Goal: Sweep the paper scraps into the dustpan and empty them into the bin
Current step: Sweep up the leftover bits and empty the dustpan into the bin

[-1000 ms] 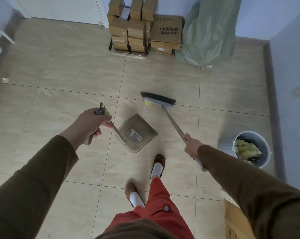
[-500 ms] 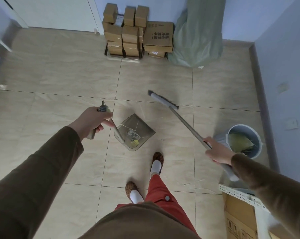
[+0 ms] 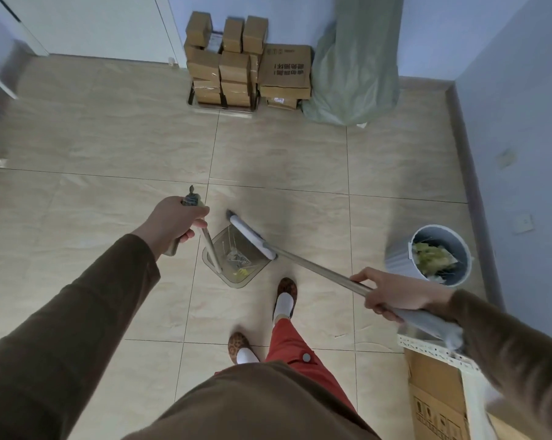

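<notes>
With the left hand [image 3: 170,224] gripping the dustpan [image 3: 236,260] handle and the right hand [image 3: 392,292] wrapped around the broom [image 3: 252,238] pole, the yellow scraps [image 3: 241,273] lying near the pan's open edge could slide out if it tips on the way to the bin [image 3: 439,254].

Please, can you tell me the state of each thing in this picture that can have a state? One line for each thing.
left hand: grips the dustpan handle
right hand: grips the broom handle
dustpan: upright on the floor, scraps inside
broom: head at the dustpan's mouth
bin: open, holds yellow-green waste
cardboard boxes: closed, stacked by the wall
green sack: full, leaning in the corner
</notes>
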